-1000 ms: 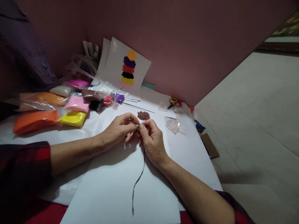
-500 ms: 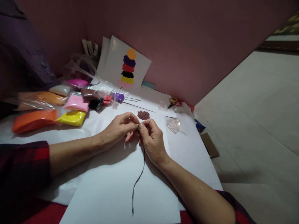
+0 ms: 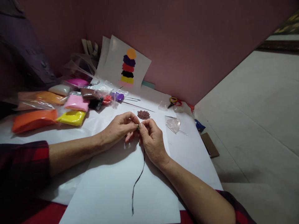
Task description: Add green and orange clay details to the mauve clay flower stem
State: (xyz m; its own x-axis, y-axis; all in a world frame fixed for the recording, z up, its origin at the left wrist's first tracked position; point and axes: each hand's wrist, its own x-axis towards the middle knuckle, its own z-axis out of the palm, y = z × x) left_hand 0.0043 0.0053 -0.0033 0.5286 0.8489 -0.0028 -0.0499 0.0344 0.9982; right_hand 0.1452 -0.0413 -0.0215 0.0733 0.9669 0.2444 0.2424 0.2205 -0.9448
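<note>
Over the white paper (image 3: 121, 189), my left hand (image 3: 121, 126) and my right hand (image 3: 153, 137) meet with thumbs and fingertips pinched together. Between them shows a small green piece (image 3: 138, 127), which looks like soft clay; most of it is hidden by the fingers. Just beyond the fingertips is a brown many-petalled flower (image 3: 143, 114). Beneath my right hand, a thin dark stem (image 3: 137, 179) runs down the sheet toward me in a slight curve. How the stem joins the flower is covered by my hands.
At left lie several colourful clay packets, among them orange (image 3: 35, 121), yellow (image 3: 72, 118) and pink (image 3: 76, 103). A sheet with coloured patches (image 3: 140, 62) leans on the wall. Scissors (image 3: 173, 102) and a clear plastic bag (image 3: 173, 125) lie right. Thin dark sticks (image 3: 139, 106) rest behind the flower.
</note>
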